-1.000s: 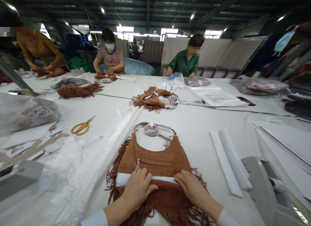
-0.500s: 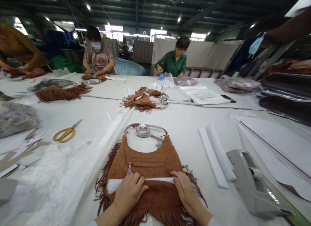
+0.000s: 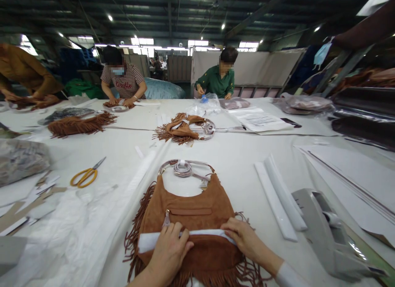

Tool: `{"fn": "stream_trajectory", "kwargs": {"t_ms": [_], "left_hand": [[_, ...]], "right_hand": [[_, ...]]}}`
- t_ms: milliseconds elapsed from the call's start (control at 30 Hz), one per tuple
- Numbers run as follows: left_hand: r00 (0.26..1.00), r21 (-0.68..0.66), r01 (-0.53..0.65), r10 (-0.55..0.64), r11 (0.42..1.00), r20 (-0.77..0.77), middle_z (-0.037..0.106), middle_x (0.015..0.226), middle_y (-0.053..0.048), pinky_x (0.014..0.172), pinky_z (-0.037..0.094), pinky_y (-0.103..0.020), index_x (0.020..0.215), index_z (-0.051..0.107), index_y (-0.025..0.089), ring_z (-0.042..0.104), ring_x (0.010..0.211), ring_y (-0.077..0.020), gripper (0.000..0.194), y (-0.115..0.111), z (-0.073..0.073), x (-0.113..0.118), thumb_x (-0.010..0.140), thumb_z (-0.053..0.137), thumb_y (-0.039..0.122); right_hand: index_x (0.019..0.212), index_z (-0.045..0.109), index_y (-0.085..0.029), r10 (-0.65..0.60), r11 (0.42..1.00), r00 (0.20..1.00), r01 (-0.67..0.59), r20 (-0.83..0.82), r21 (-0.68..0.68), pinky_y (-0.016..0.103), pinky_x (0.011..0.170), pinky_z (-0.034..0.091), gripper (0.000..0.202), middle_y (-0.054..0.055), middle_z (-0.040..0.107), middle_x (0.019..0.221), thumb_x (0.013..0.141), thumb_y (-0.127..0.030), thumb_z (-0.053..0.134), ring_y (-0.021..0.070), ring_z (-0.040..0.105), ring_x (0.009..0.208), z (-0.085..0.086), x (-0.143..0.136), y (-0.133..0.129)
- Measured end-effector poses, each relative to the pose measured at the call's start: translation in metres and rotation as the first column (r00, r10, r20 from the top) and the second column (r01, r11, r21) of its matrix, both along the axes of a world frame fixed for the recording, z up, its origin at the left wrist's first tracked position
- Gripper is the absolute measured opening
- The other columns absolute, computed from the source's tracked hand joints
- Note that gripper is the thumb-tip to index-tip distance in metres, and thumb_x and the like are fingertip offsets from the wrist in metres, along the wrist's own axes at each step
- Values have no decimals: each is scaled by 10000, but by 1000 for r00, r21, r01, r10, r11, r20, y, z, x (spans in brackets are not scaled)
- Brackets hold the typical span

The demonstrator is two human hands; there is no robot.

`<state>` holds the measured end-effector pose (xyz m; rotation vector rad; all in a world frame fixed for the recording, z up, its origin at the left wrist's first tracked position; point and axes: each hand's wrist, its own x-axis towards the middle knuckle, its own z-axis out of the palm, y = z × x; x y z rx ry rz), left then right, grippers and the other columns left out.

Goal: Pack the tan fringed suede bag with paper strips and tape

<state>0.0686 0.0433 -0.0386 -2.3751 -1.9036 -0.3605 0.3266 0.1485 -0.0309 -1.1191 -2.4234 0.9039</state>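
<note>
Red lettering stood across the chest of a striped shirt [image 3: 126,84] worn by a person at the far counter, too blurred to read. Printed sheets [image 3: 260,121] lay illegible.

Since a second ago your head has turned a little toward 3 o'clock, so the yellow scissors [image 3: 87,176] now sit further toward 9 o'clock in the view. Your right hand [image 3: 242,236] has slid along the white strip [image 3: 185,238] toward 3 o'clock, at the edge of the brown fringed bag [image 3: 191,225]. Your left hand [image 3: 169,250] has shifted slightly and presses flatter on the strip.
</note>
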Motion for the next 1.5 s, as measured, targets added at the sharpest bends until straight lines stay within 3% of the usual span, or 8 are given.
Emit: {"fn": "stream_trajectory", "kwargs": {"t_ms": [167,333,600,967,1167,1367,1433,1500], "left_hand": [[999,-35,-37,37,999,-3,542,922,-19,781,441,-417,942,575,231,510,848,-226,65,3,-10,2,912,530,267],[1000,-88,-10,9,996,-20,553,921,-16,794,438,-419,944,573,224,510,868,-229,96,10,-15,-1,935,480,246],[996,-153,57,-66,987,-57,557,894,-36,741,427,-392,928,561,209,512,828,-229,190,19,-16,-6,963,375,216],[997,-213,70,-72,975,2,537,852,-42,683,405,-370,918,544,206,496,768,-220,200,26,-29,-8,883,385,89],[998,-194,60,-62,979,-4,528,869,-53,699,418,-363,914,552,197,494,785,-217,206,31,-21,-11,909,358,129],[967,-48,225,-217,973,133,572,1003,-70,822,428,-371,1030,584,188,496,921,-207,251,13,10,-13,905,379,113],[940,-36,292,-280,956,192,584,1068,-76,888,424,-387,1108,574,195,506,973,-204,246,-1,18,-11,924,410,201],[937,-46,304,-290,951,195,564,1198,-110,1001,373,-457,1236,517,178,483,1117,-249,396,-13,18,-10,908,479,396]], "right_hand": [[785,661,-223,-10,984,995,-9,102,179,310,742,437,306,31,616,806,947,-201,403,179,583,804,7,-5,-6],[793,624,-200,-91,879,982,1,165,476,361,777,418,238,55,593,862,950,-261,455,208,539,826,18,-48,-27],[804,546,-191,-173,813,943,-26,284,582,347,716,411,197,49,588,786,960,-222,429,208,541,754,-23,-103,-34],[697,602,-195,-80,883,963,-51,258,466,298,664,388,346,50,630,701,971,-257,401,172,568,674,-27,-114,-12],[686,608,-191,-120,890,963,-2,239,457,281,659,382,337,37,633,697,959,-259,421,161,560,677,-29,-116,-11],[711,604,-185,-158,859,958,14,239,511,275,652,385,317,34,635,705,958,-240,412,162,571,691,-28,-117,-16],[721,604,-185,-161,850,959,14,234,526,273,648,385,310,34,637,709,958,-240,412,163,574,693,-28,-117,-17],[729,603,-184,-163,844,960,16,228,535,269,652,386,305,35,640,719,959,-236,409,163,579,703,-28,-117,-17]]}}
